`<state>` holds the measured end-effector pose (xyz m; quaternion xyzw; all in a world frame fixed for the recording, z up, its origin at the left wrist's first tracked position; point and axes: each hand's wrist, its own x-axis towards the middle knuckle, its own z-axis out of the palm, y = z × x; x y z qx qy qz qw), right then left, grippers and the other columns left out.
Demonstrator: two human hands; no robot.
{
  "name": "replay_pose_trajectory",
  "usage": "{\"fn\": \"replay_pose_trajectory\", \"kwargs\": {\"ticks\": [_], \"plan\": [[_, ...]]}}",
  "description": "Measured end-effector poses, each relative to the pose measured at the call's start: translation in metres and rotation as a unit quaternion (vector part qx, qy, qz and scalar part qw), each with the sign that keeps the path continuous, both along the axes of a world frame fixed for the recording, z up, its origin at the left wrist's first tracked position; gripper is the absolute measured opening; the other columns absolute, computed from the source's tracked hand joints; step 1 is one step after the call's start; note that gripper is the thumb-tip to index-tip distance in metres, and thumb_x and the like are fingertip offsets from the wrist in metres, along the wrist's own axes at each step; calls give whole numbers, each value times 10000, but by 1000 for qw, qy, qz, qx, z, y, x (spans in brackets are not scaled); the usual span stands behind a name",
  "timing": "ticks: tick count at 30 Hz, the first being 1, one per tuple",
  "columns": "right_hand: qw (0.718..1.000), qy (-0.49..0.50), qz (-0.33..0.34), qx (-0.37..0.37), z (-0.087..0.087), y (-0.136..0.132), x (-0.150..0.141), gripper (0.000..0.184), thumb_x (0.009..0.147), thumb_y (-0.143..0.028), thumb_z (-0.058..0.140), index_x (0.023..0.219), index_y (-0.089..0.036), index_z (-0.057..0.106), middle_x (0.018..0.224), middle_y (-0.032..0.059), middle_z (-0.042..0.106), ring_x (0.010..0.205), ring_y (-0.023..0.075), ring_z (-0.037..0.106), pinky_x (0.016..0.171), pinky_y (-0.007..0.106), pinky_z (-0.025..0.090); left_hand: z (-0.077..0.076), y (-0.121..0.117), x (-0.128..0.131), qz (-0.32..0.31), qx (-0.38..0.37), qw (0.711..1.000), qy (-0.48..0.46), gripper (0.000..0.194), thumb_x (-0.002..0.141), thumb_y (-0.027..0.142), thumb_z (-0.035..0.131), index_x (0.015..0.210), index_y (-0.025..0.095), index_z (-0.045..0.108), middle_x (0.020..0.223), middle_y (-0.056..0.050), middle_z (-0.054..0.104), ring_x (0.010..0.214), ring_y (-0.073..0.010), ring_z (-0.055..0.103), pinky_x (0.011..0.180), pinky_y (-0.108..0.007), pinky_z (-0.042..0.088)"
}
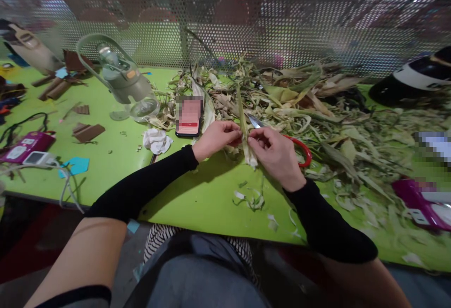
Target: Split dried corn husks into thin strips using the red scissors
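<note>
Corn husk strip (245, 132), upright at frame centre before the husk pile (299, 96), is pinched between left hand (217, 139) and right hand (278, 155), which also holds red-handled scissors (299, 150). Mid-trimming, seemingly; next move calls for a steady grip.

A phone (189, 117), crumpled tissue (157, 140) and clear water bottle (123, 80) sit on the green table (197, 195).

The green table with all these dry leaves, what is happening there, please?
A person in black sleeves pinches one long corn husk strip between the left hand and the right hand, above the green table. Red-handled scissors lie under the right hand. A big husk pile lies behind, with a phone beside the left hand.
</note>
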<state>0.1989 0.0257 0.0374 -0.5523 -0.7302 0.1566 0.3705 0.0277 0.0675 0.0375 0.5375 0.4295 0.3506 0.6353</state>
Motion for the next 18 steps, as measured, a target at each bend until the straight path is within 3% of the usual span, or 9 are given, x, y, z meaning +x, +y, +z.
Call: {"fn": "replay_pose_trajectory", "kwargs": {"ticks": [3,7,14,18], "plan": [[996,54,-2,-69,-1,0,0,109,810,-324,629,798,-217,614,651,-3,625,543,142,513,517,276,388,-1,-3,0,-4,81,995,65,131,847,116,602,719,126,624,625,24,626,576,-66,561,638,-206,448],[998,17,-33,-40,-2,-3,-3,85,793,-299,628,777,-220,602,620,-10,613,535,142,517,523,277,378,0,-6,-2,-23,163,975,149,149,803,138,582,658,144,616,618,18,622,612,-88,539,629,-219,403],[998,-29,-57,-2,-2,-7,-7,45,775,-245,617,755,-230,579,635,-5,631,537,148,533,549,286,391,2,-7,-4,-61,180,965,181,145,807,179,568,667,155,599,650,7,625,629,-97,534,638,-233,392],[998,-17,-59,-10,1,-7,-6,34,740,-206,613,754,-222,587,615,-11,619,530,140,527,537,274,388,0,-8,-3,-64,161,976,134,224,845,347,646,750,146,623,692,-2,625,632,-93,520,595,-224,368]]}}
